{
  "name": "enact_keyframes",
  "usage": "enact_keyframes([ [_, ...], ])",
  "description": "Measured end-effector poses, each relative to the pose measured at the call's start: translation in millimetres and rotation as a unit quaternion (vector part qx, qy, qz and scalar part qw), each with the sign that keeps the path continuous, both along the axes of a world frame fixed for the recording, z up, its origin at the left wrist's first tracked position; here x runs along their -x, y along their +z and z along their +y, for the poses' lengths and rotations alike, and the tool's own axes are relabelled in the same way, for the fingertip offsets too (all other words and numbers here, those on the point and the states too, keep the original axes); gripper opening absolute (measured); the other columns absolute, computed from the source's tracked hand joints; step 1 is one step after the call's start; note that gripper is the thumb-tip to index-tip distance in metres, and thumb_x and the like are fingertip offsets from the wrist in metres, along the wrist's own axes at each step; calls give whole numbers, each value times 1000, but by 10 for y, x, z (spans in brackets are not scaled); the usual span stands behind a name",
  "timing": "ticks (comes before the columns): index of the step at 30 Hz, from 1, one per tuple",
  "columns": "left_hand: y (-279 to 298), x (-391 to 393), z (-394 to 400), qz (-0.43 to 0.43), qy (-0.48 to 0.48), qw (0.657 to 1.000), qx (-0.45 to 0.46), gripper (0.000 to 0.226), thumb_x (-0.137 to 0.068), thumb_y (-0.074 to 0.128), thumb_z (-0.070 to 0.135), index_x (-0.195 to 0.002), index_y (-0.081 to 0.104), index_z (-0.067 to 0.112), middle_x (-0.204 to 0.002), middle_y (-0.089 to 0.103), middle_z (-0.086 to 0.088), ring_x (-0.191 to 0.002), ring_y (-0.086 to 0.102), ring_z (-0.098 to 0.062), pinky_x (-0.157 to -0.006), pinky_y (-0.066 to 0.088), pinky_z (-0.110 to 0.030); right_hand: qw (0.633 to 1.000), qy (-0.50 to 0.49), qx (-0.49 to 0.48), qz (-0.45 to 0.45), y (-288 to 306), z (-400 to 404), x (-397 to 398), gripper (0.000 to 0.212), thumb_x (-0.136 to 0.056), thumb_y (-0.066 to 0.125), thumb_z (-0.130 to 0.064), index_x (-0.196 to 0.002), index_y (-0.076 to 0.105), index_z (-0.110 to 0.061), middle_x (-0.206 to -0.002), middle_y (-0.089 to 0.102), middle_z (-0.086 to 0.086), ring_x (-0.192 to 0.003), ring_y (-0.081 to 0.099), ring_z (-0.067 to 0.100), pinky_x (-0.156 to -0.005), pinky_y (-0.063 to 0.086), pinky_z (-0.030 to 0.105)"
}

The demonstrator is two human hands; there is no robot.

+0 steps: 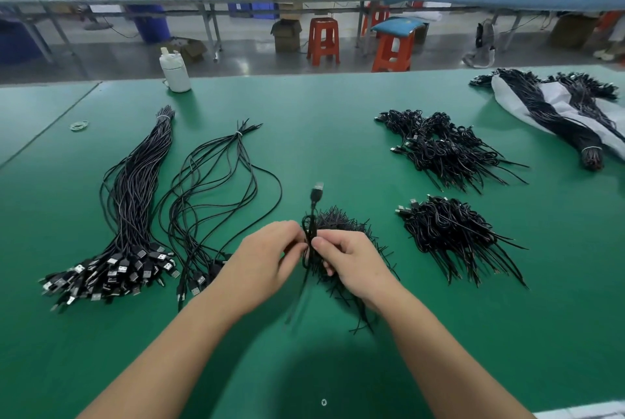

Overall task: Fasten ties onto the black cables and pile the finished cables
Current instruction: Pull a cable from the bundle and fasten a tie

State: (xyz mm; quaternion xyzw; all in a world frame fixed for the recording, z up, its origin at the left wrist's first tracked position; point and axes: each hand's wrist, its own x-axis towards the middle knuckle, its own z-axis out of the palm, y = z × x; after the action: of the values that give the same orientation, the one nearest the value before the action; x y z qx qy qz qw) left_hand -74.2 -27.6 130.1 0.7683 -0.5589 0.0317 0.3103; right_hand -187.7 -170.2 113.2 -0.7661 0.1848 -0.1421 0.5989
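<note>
Black cable (313,215), folded into a small coil, is pinched between the left hand (267,253) and right hand (351,259) above a heap of loose ties (338,222) on the green table (338,134). Two piles of finished cables (449,232) lie right of the heap; untied bundles (135,209) lie left.

we see two bare forearms, the left hand (267,254) and right hand (351,261) uncovered: no sleeves, gloves, rings or watch in view, fingernails short and plain.
</note>
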Motion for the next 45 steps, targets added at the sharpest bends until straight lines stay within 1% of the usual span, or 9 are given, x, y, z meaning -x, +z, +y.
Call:
enact_keyframes([
  [2,-15,13,-24,-7,0,1000,-2,7,-95,61,17,-90,56,17,-83,57,9,-77,51,-11,-71,44,-28,999,-31,-30,7,-32,-14,-18,16,-99,60,-21,-105,75,-22,-56,55,-15,-52,47,5,-56,43,16],
  [9,-63,11,-72,-299,-27,954,-25,25,-70,55,-4,-84,53,16,-75,53,0,-69,49,-25,-64,39,-35,991,-33,-128,27,-93,-15,-5,19,-97,64,-22,-84,77,-18,-63,56,9,-48,50,14,-55,46,26],
  [13,-107,-19,-60,-310,-32,950,10,19,-78,58,-3,-86,63,14,-84,61,0,-76,56,-26,-65,44,-35,981,-20,-192,28,-111,-61,21,16,-94,67,-25,-84,78,-18,-71,62,12,-50,52,13,-62,44,32],
  [18,-62,66,-92,71,94,992,49,12,-91,68,29,-82,64,23,-75,60,11,-70,53,-6,-66,40,-18,985,-71,-154,-22,-128,-69,4,7,-92,70,-16,-95,72,-23,-69,70,-5,-57,58,9,-59,54,24],
  [21,-63,75,-140,311,138,940,27,24,-92,66,36,-73,67,21,-60,58,6,-56,46,-5,-59,39,-22,989,-82,-117,-37,-117,-66,-12,15,-90,72,-12,-93,70,-27,-72,72,-8,-59,63,8,-61,55,22],
  [24,-58,113,-145,444,129,886,36,27,-92,68,32,-68,70,20,-54,56,8,-53,45,-9,-55,38,-25,993,-85,-74,-42,-110,-68,-23,14,-88,73,-11,-99,72,-21,-69,71,-13,-59,64,4,-62,54,19],
  [33,-126,77,-180,642,137,753,46,11,-83,76,8,-73,74,11,-66,64,-2,-50,46,-8,-47,40,-20,990,-97,96,-25,-117,-49,31,20,-86,77,-24,-106,78,-23,-89,71,-22,-87,66,-7,-88,49,14],
  [43,-177,84,-206,759,108,640,52,7,-79,72,2,-86,70,4,-64,60,-2,-52,48,-9,-47,46,-19,989,-87,118,-16,-144,-61,57,21,-88,74,-23,-109,77,-22,-81,64,-34,-83,61,-18,-79,40,0],
  [45,-194,100,-206,738,105,664,61,4,-81,71,1,-84,70,5,-65,60,-2,-54,48,-9,-50,46,-19,992,-86,96,-13,-140,-61,57,20,-89,74,-21,-109,77,-21,-71,66,-33,-72,64,-13,-72,43,2],
])
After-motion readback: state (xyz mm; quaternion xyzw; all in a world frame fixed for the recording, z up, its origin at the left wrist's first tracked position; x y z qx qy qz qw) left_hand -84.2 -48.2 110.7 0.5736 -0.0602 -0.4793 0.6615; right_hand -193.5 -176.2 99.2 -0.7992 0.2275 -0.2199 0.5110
